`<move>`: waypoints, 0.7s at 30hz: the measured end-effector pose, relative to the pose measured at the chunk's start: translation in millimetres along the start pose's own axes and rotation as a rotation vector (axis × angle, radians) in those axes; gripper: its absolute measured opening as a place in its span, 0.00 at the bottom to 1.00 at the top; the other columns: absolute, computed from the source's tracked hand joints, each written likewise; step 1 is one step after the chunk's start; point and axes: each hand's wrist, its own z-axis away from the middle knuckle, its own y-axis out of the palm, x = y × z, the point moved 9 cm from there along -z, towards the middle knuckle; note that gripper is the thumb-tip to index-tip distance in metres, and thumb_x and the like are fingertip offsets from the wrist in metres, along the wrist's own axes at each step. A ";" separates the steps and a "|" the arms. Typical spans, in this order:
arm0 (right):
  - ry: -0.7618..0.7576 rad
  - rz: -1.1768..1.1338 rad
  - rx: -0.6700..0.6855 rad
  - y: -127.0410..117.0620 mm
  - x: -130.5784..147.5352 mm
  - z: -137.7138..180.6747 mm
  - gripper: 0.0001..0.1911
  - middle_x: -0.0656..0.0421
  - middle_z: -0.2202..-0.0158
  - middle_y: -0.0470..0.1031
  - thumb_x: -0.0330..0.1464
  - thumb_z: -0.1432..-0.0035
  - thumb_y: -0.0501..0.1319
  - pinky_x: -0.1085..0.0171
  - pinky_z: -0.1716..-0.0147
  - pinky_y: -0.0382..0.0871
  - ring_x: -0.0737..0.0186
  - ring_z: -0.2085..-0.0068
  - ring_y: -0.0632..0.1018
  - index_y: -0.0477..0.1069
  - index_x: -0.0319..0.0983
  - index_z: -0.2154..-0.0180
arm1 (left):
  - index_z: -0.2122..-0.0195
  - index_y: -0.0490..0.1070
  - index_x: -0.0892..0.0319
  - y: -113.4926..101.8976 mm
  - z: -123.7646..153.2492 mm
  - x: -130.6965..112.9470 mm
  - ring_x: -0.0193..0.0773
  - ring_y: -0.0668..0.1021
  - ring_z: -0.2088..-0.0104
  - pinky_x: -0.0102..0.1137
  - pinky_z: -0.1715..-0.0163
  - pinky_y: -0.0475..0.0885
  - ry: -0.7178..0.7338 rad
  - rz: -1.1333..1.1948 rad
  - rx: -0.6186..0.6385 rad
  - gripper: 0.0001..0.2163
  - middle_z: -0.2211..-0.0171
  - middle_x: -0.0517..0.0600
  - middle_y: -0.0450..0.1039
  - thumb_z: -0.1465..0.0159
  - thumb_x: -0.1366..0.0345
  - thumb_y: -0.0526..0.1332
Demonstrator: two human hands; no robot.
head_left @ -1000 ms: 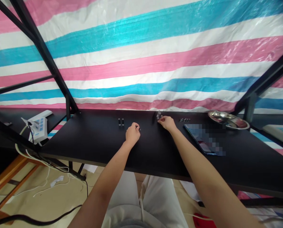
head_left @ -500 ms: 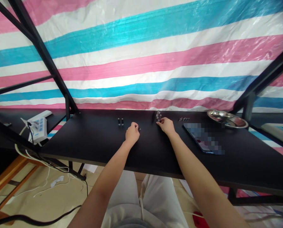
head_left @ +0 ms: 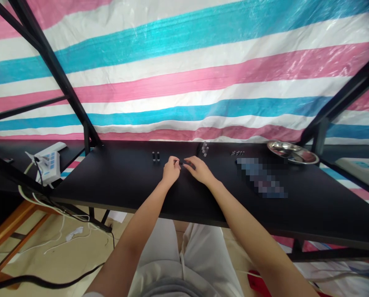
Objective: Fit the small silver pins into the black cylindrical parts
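Note:
My left hand (head_left: 171,170) is closed, its fingertips gripping a small dark cylinder (head_left: 181,163) that is mostly hidden. Close beside it on the right, my right hand (head_left: 199,170) curls thumb and forefinger toward the cylinder's end. Anything between those right fingertips is too small to make out. Two short dark cylinders with pale ends, a left one (head_left: 153,156) and a right one (head_left: 158,156), stand side by side beyond my left hand. A cluster of small clear pieces (head_left: 205,149) lies behind my right hand, with dark pieces (head_left: 199,148) along its left side.
More small clear pieces (head_left: 238,153) lie farther right on the black table (head_left: 125,177). A blurred-out phone (head_left: 261,178) and a shiny metal dish (head_left: 311,159) are at the right. A white power strip (head_left: 50,169) sits left, past the black frame post (head_left: 62,82).
My right hand has left the cluster of clear pieces and moved left, to my left hand's fingertips. My left hand stays nearly in place, still gripping the dark cylinder.

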 end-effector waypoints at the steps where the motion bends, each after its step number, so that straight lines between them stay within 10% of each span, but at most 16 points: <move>1: -0.020 -0.007 0.007 1.0 3.2 -0.1 0.15 0.54 0.62 0.71 0.40 0.41 0.52 0.59 0.60 0.67 0.60 0.62 0.73 0.69 0.39 0.57 | 0.61 0.61 0.57 2.1 -0.5 0.0 0.27 0.68 0.83 0.25 0.77 0.66 0.003 0.073 0.015 0.07 0.75 0.43 0.69 0.38 0.70 0.48; 21: 0.019 0.026 -0.045 -9.2 1.2 2.4 0.11 0.56 0.69 0.71 0.37 0.41 0.52 0.64 0.68 0.66 0.63 0.70 0.72 0.70 0.40 0.61 | 0.68 0.60 0.61 -5.8 -3.1 8.8 0.24 0.64 0.91 0.21 0.88 0.54 -0.174 0.595 -0.071 0.07 0.82 0.41 0.66 0.39 0.62 0.54</move>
